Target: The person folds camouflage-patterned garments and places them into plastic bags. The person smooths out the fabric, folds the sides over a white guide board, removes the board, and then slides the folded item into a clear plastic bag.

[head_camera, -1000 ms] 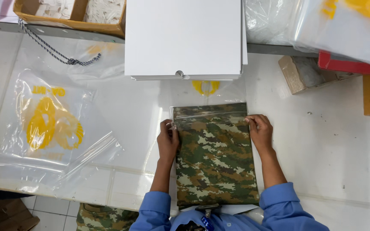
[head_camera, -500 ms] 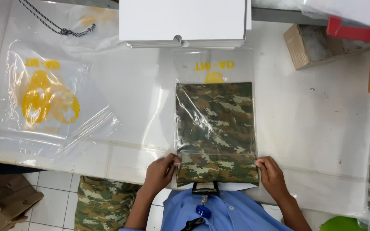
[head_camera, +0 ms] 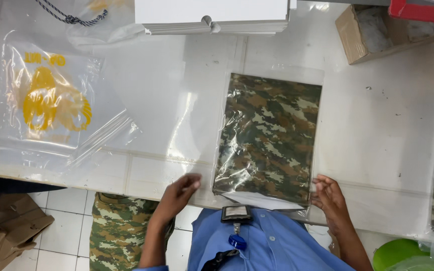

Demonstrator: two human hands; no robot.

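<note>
The left hand point(head_camera: 177, 193) is hovering open at the 8 o'clock corner of the bagged camouflage cloth point(head_camera: 268, 138), gripping nothing. The right hand point(head_camera: 330, 196) is resting open at the 4 o'clock corner, fingers touching the clear bag. The cloth is lying flat on the white table point(head_camera: 383, 135). A printed empty bag point(head_camera: 51, 103) is lying at 9 o'clock, well apart.

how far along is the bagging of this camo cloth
Done: the folded camo cloth lies flat inside a clear bag on the table. In hand: the left hand and right hand sit at the bag's near corners, fingers spread, gripping nothing firmly. Left: the near end by the white flap looks unsealed, though glare makes that hard to confirm. More printed bags wait on the left.
</note>
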